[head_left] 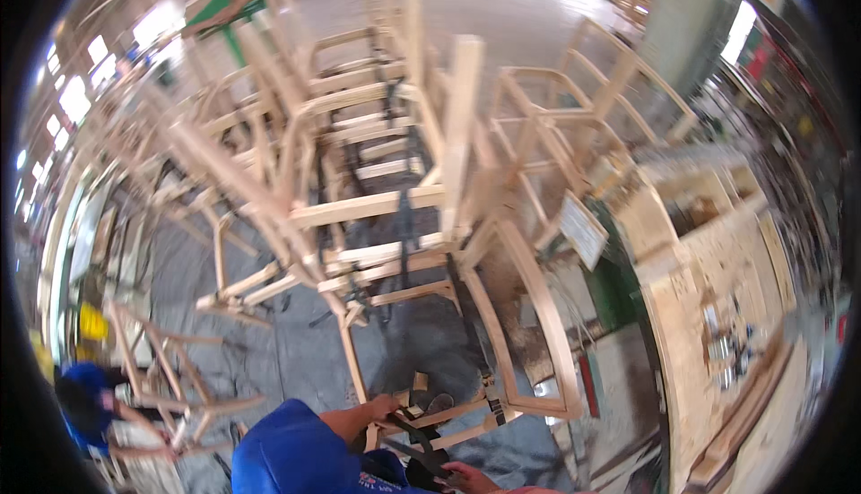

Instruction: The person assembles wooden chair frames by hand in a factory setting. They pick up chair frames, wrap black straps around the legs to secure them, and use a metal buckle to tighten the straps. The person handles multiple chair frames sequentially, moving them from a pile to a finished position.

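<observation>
My left hand point(384, 407) is closed on a black strap point(417, 438) low in the middle of the view. Close to the bottom edge, my right hand point(471, 478) grips the same strap farther along. Both hands are just above a light wooden chair frame point(563, 351), which rests on the floor with its low rails near my hands. A dark buckle point(494, 406) is strapped around one of its rails. My blue sleeve hides part of the frame on the left.
Stacked wooden chair frames point(368, 207) with black straps rise ahead of me. On the right stands a wooden workbench point(659, 301) with small metal parts. One co-worker in blue point(81, 395) works at a frame point(170, 377) on the left; a person in green point(238, 5) is farther off.
</observation>
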The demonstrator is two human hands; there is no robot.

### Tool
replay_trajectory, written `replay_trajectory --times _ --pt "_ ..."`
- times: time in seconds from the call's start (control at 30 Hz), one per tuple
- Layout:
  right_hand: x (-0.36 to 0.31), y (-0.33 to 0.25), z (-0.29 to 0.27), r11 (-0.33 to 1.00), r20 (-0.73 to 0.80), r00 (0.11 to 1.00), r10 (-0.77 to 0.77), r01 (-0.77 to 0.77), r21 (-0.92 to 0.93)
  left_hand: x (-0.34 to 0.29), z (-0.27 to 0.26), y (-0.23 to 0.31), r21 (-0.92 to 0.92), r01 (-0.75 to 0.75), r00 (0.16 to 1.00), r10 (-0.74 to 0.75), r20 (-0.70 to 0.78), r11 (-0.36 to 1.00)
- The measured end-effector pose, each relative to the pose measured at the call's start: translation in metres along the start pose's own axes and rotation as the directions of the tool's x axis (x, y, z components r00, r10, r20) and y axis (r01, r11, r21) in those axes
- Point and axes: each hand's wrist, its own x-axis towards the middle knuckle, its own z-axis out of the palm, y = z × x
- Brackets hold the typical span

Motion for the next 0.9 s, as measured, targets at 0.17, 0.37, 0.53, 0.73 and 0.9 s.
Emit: replay_trajectory --times 0.17,0.37,0.53,0.73,0.9 --pt "0.047 0.002 0.036 0.919 0.154 0.969 -0.192 0.233 -0.318 0.017 -0.019 0.121 -0.858 0.322 0.893 -0.173 0.416 -0.4" --pt "0.043 -0.045 0.062 0.954 0.294 0.941 0.166 -0.078 -0.289 -0.055 -0.032 0.116 -0.87 0.103 0.912 -0.303 0.276 -0.483" --pt "0.04 -0.054 0.07 0.907 0.18 0.974 0.138 -0.051 -0.419 -0.074 -0.031 0.088 -0.853 -0.077 0.888 -0.425 0.176 -0.516" --pt "0.046 -0.057 0.075 0.826 -0.011 1.0 -0.026 0.016 -0.563 -0.072 -0.025 0.1 -0.893 -0.275 0.696 -0.715 0.07 -0.356" --pt "0.056 -0.036 0.121 0.713 0.266 0.949 -0.17 0.305 -0.632 -0.088 0.014 0.139 -0.783 -0.361 0.823 -0.568 -0.012 -0.506"
